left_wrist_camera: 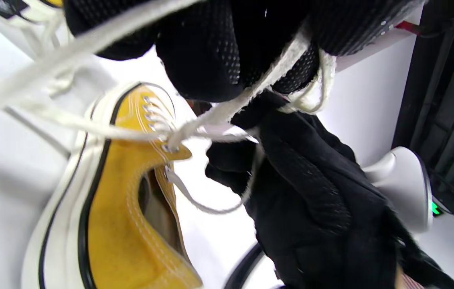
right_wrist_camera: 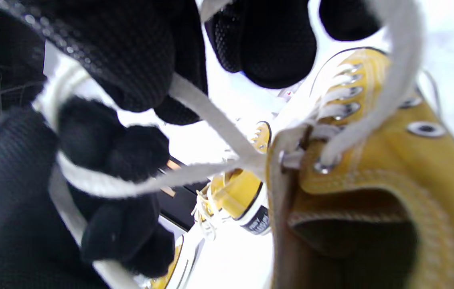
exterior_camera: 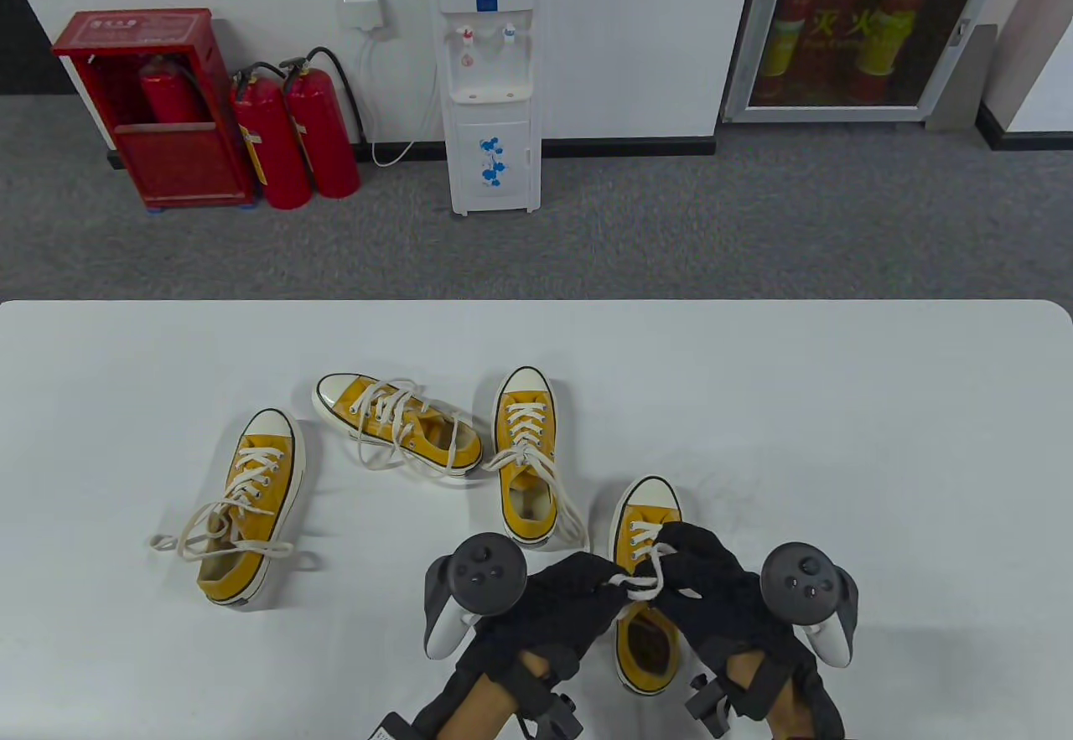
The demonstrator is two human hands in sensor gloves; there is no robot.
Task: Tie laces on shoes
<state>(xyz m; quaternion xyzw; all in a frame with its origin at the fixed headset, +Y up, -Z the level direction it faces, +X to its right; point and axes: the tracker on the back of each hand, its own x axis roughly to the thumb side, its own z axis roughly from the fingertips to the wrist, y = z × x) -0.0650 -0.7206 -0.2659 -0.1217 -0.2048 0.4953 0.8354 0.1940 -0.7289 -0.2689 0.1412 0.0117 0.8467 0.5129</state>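
At table's near edge, over the nearest yellow shoe (exterior_camera: 644,572), left hand (exterior_camera: 557,606) and right hand (exterior_camera: 712,581) each pinch its white lace (exterior_camera: 645,576): flat, soft, limp, likely slippery cord, best gripped close to the knot crossing; shoe light, may shift.

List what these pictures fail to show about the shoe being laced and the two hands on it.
- Knot state: in the table view the left hand and right hand cover the lace crossing on the nearest shoe.
- Lace ends: in the left wrist view, blurred and cut off by the top and left edges.
- Right hand's fingertips: in the right wrist view, too close and blurred.
- Shoe's heel: in the table view, partly behind both hands.
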